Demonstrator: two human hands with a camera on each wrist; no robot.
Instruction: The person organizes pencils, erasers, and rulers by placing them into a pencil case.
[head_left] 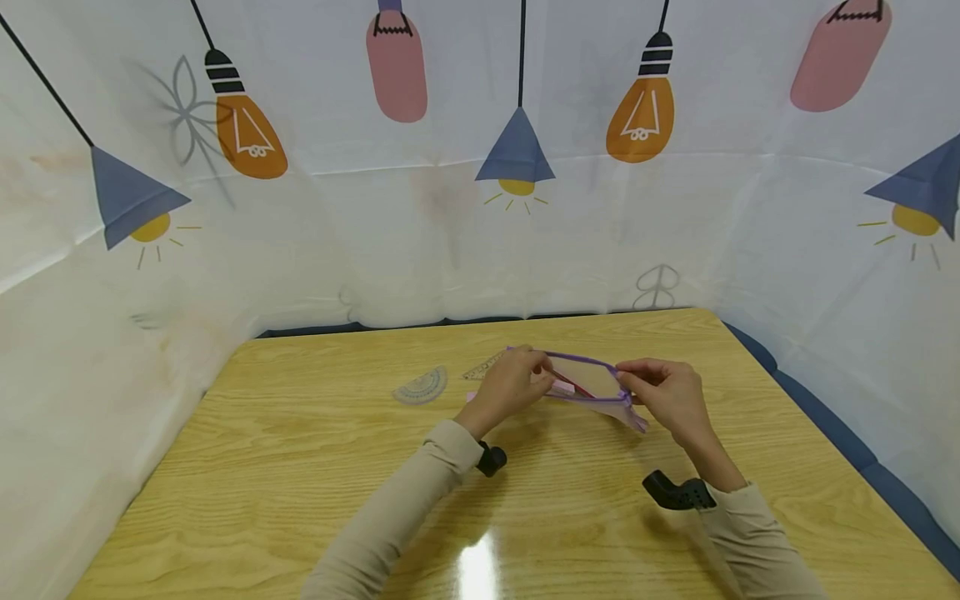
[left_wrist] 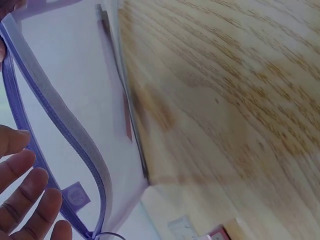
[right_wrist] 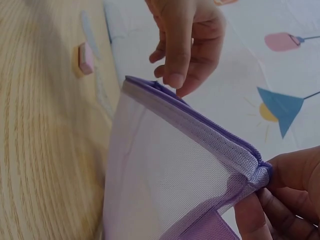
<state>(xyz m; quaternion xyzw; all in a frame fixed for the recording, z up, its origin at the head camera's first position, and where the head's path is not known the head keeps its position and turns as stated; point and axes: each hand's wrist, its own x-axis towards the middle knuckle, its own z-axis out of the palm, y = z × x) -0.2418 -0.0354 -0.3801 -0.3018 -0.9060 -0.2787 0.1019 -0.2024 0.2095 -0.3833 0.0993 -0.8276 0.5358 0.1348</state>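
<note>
A purple mesh zipper pouch point(head_left: 600, 406) is held up above the wooden table with its zipper spread apart. My right hand point(head_left: 671, 398) pinches the pouch's corner at the zipper end, between thumb and fingers in the right wrist view. At the other end, my left hand point(head_left: 508, 390) hovers by the opening, fingers loosely bent with nothing seen between them. In the left wrist view its fingers point(left_wrist: 37, 200) overlap the zipper edge. Through the mesh show a slim pencil-like stick point(left_wrist: 102, 20) and a narrow red item point(head_left: 577, 386).
Left of the pouch, a clear protractor point(head_left: 422, 387) and a clear set square point(head_left: 483, 367) lie on the table point(head_left: 300, 433). A small pink eraser point(right_wrist: 86, 59) lies close to them. Behind the table hangs a white curtain point(head_left: 450, 250) printed with lamps.
</note>
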